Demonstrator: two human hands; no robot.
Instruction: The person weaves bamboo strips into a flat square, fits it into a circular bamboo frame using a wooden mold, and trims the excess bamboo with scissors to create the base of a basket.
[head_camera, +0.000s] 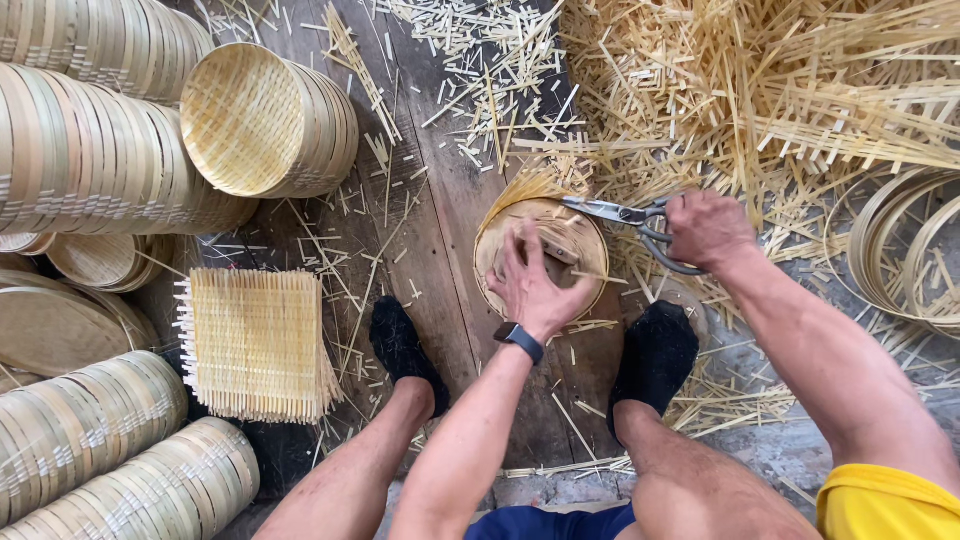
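A round woven bamboo tray (541, 255) lies flat on the wooden floor (440, 230) between the person's two dark-socked feet, which seem to fence it in. The left hand (530, 285) presses on it with fingers spread, apparently steadying it, while the right hand (708, 228), fingers closed through the handles, holds scissors (625, 215) at the tray's far rim. Trimmed strips (760, 90) litter the floor's far right; finished trays (100, 150) and a square mat stack (255, 343) crowd the left edge.
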